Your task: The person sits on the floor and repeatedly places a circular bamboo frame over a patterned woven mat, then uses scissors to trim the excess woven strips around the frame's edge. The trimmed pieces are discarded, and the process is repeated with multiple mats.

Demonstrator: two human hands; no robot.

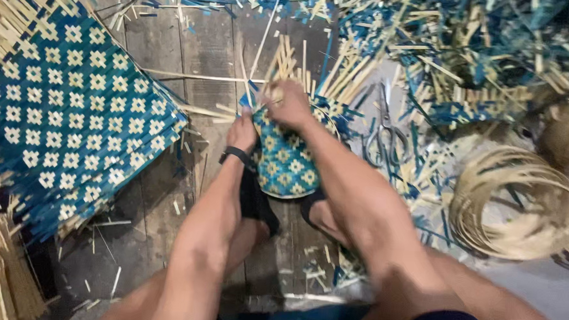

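Observation:
A small woven basket [288, 160] in blue and natural strips stands between my feet, its loose strip ends [288, 63] fanning upward. My left hand [242, 132], with a black band on the wrist, grips the basket's left edge. My right hand [288, 105] is closed over the top rim where the loose strips start. Both hands hold the basket; the fingers are partly hidden against the weave.
A large flat woven mat [72, 116] with the same diamond pattern lies at left. Scissors [385, 129] rest right of the basket. Coiled cane rings [522, 205] sit at right. A heap of cut strips [472, 53] covers the far right; wooden floorboards [193, 51] lie beneath.

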